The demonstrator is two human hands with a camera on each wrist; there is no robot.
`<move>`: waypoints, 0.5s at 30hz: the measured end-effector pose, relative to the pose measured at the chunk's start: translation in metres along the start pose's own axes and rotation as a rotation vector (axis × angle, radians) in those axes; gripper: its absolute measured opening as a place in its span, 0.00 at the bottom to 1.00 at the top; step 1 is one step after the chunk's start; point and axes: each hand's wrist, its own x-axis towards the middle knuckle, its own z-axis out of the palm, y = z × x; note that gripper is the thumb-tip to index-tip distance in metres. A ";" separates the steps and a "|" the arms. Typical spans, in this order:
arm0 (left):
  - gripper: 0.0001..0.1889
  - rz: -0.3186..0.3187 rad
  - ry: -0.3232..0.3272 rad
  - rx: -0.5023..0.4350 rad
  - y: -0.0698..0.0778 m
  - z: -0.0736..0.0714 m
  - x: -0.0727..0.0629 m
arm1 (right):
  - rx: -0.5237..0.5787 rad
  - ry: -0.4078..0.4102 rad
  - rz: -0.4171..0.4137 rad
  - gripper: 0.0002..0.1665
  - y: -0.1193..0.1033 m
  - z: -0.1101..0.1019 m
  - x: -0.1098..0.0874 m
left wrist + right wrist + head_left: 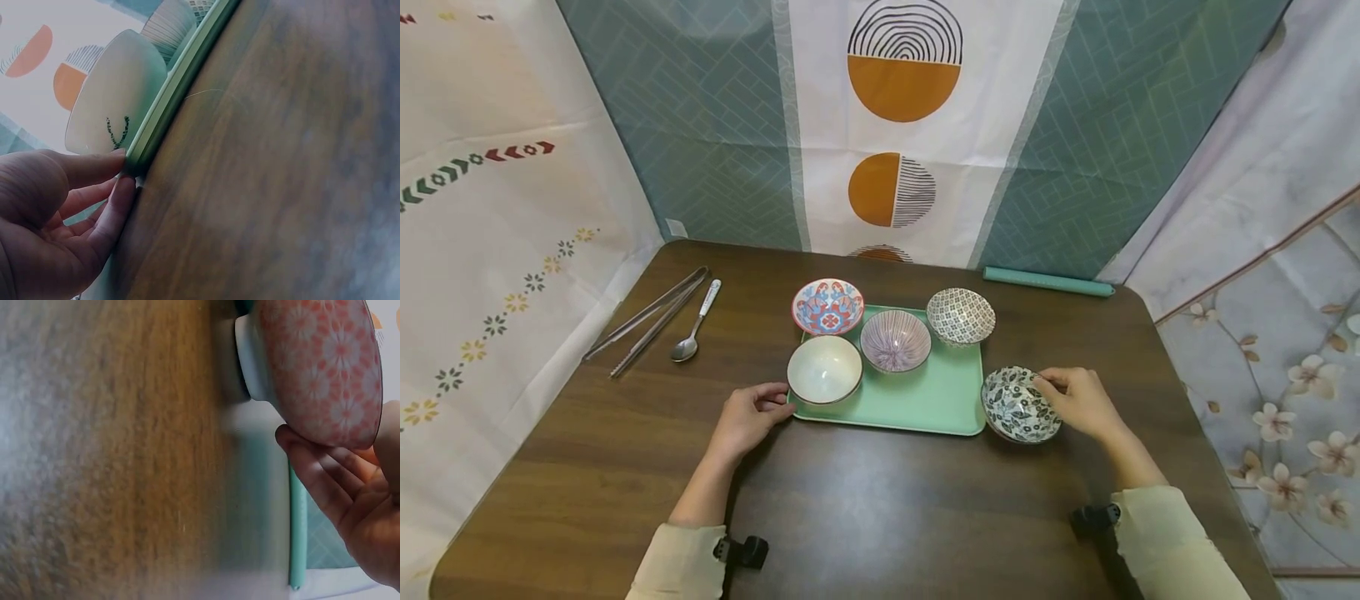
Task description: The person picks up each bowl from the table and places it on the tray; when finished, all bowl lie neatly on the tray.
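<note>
My left hand (751, 423) pinches the front left corner of a mint-green tray (910, 408), thumb on top of the rim and fingers at its side. My right hand (1081, 402) grips a bowl (1021, 405) by its right side, thumb at the rim and fingers on the outer wall. Black leaves pattern that bowl inside; the right wrist view shows its pink-flowered outside (331, 369). It is just right of the tray, close over the table. A plain white bowl (824, 370) stands on the tray near my left hand, and a purple-striped bowl (895, 342) sits mid-tray.
A red-and-blue bowl (828, 307) overlaps the tray's back left corner, a brown-patterned bowl (961, 317) its back right. Metal tongs (651, 321) and a spoon (697, 321) lie at the left of the wooden table (865, 517). A teal rod (1048, 282) lies along the back edge.
</note>
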 end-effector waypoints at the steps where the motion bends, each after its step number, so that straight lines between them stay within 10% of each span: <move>1: 0.18 0.001 0.001 -0.002 0.000 0.000 0.000 | 0.001 0.012 -0.008 0.09 0.001 -0.001 0.000; 15: 0.18 0.006 -0.002 0.017 0.003 -0.001 0.000 | 0.111 0.045 0.006 0.10 -0.033 0.007 0.023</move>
